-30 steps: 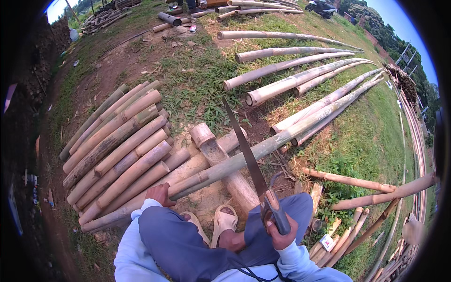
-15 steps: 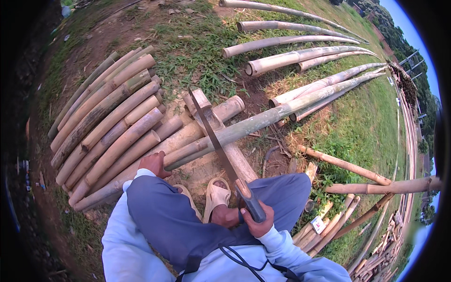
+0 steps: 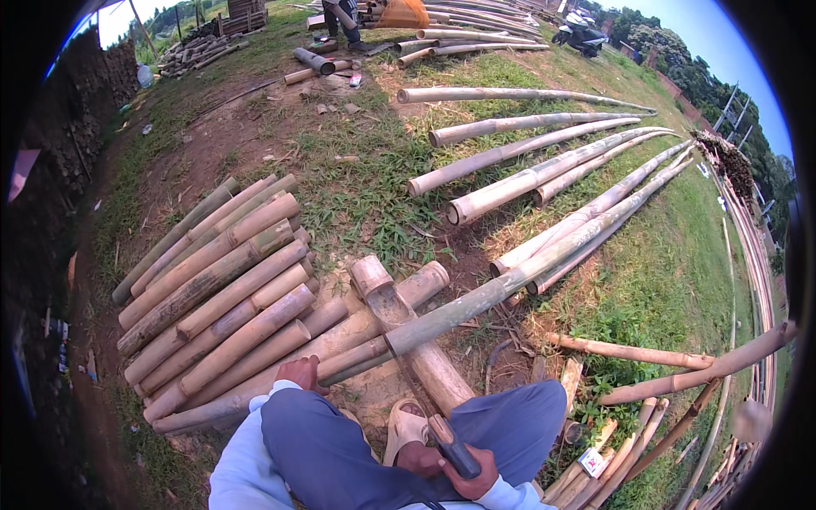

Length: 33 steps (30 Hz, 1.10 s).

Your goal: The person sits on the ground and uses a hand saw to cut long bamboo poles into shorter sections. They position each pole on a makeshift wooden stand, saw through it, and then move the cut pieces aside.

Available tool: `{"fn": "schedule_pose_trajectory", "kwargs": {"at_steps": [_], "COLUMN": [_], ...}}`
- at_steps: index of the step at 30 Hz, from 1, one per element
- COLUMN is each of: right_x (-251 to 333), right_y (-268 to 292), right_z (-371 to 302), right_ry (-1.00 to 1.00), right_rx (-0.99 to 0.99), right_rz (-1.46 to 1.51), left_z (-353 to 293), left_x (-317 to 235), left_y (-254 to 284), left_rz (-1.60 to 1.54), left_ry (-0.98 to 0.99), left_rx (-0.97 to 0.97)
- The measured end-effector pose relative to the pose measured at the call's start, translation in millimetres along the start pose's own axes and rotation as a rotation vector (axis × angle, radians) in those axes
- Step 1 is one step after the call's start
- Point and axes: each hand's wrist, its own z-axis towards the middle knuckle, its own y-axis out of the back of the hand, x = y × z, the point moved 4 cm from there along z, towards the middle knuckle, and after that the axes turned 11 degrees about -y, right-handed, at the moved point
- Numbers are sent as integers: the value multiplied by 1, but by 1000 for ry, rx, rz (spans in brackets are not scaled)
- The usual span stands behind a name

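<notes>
My right hand (image 3: 473,474) is wrapped round the dark grip of a hand saw (image 3: 456,450), low over my lap beside my knee. The saw's blade is thin and blurred here, running up from the handle toward a dark line across a long bamboo pole (image 3: 476,304). That pole slants from near my left hand to the far right, resting across a notched bamboo support (image 3: 438,374). My left hand (image 3: 302,371) is closed on the pole's near end, fingers partly hidden. A thicker bamboo piece (image 3: 348,336) lies beneath, and my sandalled foot (image 3: 404,425) is beside the support.
Cut bamboo lengths (image 3: 221,289) lie stacked at left. Several long poles (image 3: 527,183) spread over the grass at far right. Crossed bamboo bars (image 3: 680,374) stand at right, above short pieces and a small white packet (image 3: 592,461). A person (image 3: 342,21) and a motorbike (image 3: 580,32) are far off.
The view has tilted up, so nearby things sit lower and the far person and motorbike show. The saw blade, clearly visible across the pole before, is now hard to make out. Both grips hold.
</notes>
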Motion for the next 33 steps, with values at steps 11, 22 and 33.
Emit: {"fn": "schedule_pose_trajectory", "kwargs": {"at_steps": [11, 22, 33], "right_x": [7, -8, 14], "right_y": [-18, -13, 23], "right_z": [70, 66, -35], "right_ry": [-81, -90, -177], "right_rx": [-20, -8, 53], "right_rz": [20, 50, 107], "left_z": [8, 15, 1], "left_x": [-2, -2, 3], "left_y": [-5, -3, -4], "left_rz": [-8, 7, -13], "left_ry": [-19, -12, 45], "left_rx": [0, 1, -6]}}
